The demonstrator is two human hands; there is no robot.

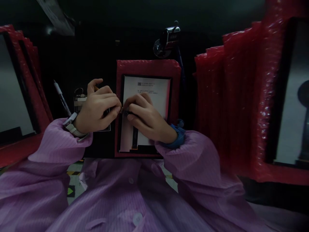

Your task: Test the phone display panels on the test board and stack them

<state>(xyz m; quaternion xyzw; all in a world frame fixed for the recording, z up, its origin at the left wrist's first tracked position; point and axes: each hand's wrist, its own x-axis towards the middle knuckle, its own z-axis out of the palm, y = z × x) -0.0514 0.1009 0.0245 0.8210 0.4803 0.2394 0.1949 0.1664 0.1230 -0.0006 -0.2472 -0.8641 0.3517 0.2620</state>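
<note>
A display panel [159, 100] with a white printed back and black frame lies on a red bubble-wrap pouch [147, 66]. From its bottom edge a black flat cable [135, 137] runs up under my right hand [149, 117], whose thumb and fingers pinch the cable's upper end. My left hand [98, 108] is closed at thumb and index finger on a small copper-coloured connector piece [122, 110], which meets the cable end over the panel's left edge. Partly behind my left hand sits a small circuit board [79, 100] with a wire loop; my hand hides most of it.
Stacked red bubble-wrap pouches [217, 96] stand at the right, with another panel [289, 106] beyond. More wrapped panels [14, 93] are at the far left. A pen [61, 96] lies left of my wrist. A shiny metal fixture [166, 40] stands behind the panel.
</note>
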